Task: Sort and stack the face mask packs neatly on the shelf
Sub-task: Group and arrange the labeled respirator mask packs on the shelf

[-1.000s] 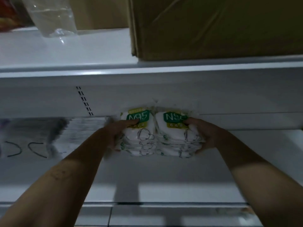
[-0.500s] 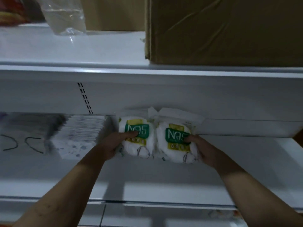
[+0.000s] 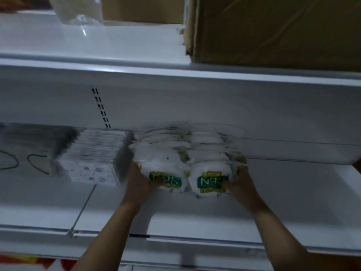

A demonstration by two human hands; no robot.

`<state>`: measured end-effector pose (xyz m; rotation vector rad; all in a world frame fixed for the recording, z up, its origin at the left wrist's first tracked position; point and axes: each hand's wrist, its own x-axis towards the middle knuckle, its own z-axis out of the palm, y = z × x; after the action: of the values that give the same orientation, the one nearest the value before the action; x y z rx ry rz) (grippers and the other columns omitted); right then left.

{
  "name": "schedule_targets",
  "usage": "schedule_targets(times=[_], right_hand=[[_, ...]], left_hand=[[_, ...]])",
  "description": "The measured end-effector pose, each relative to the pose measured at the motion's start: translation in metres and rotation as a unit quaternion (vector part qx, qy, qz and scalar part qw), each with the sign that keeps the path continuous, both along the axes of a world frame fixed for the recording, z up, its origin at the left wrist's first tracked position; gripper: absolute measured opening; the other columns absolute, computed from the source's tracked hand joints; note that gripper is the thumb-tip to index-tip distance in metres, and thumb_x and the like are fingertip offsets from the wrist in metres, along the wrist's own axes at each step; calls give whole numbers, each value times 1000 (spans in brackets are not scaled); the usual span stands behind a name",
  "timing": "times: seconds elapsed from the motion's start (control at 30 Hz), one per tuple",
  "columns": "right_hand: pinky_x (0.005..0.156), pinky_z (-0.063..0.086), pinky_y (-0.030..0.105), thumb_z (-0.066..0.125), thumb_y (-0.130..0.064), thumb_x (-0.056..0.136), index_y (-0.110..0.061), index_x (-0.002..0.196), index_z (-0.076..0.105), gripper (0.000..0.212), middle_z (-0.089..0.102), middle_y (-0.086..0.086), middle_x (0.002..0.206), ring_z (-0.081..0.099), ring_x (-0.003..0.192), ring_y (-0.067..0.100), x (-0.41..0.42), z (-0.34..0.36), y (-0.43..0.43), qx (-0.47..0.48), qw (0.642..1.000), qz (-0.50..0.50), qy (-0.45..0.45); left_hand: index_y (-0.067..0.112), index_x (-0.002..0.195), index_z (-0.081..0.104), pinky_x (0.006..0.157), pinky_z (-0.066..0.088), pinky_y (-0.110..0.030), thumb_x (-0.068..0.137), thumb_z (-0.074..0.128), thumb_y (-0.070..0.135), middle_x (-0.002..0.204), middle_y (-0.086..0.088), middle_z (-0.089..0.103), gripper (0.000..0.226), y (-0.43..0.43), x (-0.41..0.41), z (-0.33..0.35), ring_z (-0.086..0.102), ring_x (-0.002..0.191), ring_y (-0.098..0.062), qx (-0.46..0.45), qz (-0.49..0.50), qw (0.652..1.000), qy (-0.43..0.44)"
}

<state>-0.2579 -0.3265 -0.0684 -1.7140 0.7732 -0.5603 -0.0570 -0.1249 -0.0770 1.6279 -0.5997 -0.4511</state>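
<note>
At the far left of the white shelf (image 3: 293,192) lie thin dark cords (image 3: 37,163) in loops. Just right of them stands a stack of flat white packs (image 3: 93,153) with bluish spots on its front face. Behind it a slotted upright (image 3: 101,108) runs up the back wall. Next comes the left hand (image 3: 140,182), its fingers curled round the front left corner of the left row of mask packs (image 3: 160,155), fingertips lying over the green label (the print there is blurred). Touching that row on its right is the right row of mask packs (image 3: 209,153); both rows reach the back wall. The right hand (image 3: 240,180) grips this row's front right corner, a finger crossing the green N95 label. On the upper shelf (image 3: 136,45) sit a clear plastic bag (image 3: 78,10) at left and a cardboard box (image 3: 273,30) at right.
</note>
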Motion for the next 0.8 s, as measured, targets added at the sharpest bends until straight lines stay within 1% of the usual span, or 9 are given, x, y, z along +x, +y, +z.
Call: schedule_targets(times=[0.1, 0.17, 0.23, 0.3, 0.33, 0.43, 0.57, 0.67, 0.8], right_hand=[[71, 51, 7, 70, 19, 73, -31, 145, 13, 104, 43, -22, 127, 53, 99, -23, -6, -6, 22, 41, 997, -40, -46], [84, 54, 17, 78, 3, 74, -35, 140, 24, 93, 48, -13, 131, 55, 112, -6, -4, -11, 32, 55, 994, -79, -52], [101, 48, 30, 84, -28, 73, -32, 141, 30, 87, 47, -3, 140, 49, 127, 17, 1, -13, 37, 52, 989, -134, -13], [108, 41, 42, 79, -61, 65, -22, 149, 26, 106, 41, 4, 149, 44, 133, 23, 9, -12, 40, 41, 985, -164, 40], [107, 42, 44, 76, -65, 64, -21, 149, 26, 108, 42, 5, 148, 46, 131, 24, 12, -12, 40, 41, 983, -172, 44], [102, 46, 39, 76, -53, 74, -25, 145, 32, 88, 49, 3, 139, 52, 123, 24, 18, -11, 42, 47, 981, -187, 35], [95, 47, 35, 76, -50, 75, -28, 143, 35, 83, 51, 2, 137, 55, 119, 24, 17, -15, 43, 63, 980, -188, 32], [90, 49, 34, 79, -42, 75, -23, 140, 38, 80, 55, 3, 130, 58, 110, 23, 21, -11, 36, 96, 977, -190, 20], [80, 50, 30, 82, -36, 73, -20, 136, 43, 77, 58, -1, 118, 57, 98, 18, 26, -8, 34, 115, 971, -210, -9]], left_hand=[[17, 134, 44, 94, 52, -42, 46, 88, 48, 122, 2, 61, 103, 12, -22, -4, 62, 104, -8, 31, 56, 998, 5], [21, 135, 45, 93, 53, -37, 48, 92, 51, 124, 7, 63, 103, 17, -29, -5, 62, 106, -1, 18, 39, 999, 32], [23, 138, 47, 92, 54, -31, 51, 88, 60, 124, 5, 65, 102, 14, -28, -5, 63, 109, -7, 18, 46, 998, 48], [23, 135, 50, 87, 55, -29, 59, 86, 56, 120, 3, 67, 90, 7, -28, 3, 65, 104, -11, 53, 64, 996, 38], [23, 132, 52, 88, 55, -33, 63, 85, 54, 118, 3, 67, 83, 5, -25, 6, 66, 103, -16, 82, 71, 994, 27], [22, 121, 56, 87, 51, -35, 73, 80, 50, 108, 1, 66, 60, 7, -16, 21, 64, 97, -22, 182, 59, 981, 21], [29, 96, 60, 70, 51, -24, 82, 76, 27, 93, 9, 70, 21, 17, -8, 21, 67, 85, -12, 174, 7, 984, 43], [26, 96, 65, 66, 57, -21, 81, 77, 16, 92, 5, 74, 22, 20, 3, 22, 71, 80, -7, 156, -35, 983, 86], [19, 106, 68, 90, 56, -42, 71, 85, 30, 100, -3, 75, 40, 17, 16, 21, 71, 96, -22, 186, -61, 977, 90]])
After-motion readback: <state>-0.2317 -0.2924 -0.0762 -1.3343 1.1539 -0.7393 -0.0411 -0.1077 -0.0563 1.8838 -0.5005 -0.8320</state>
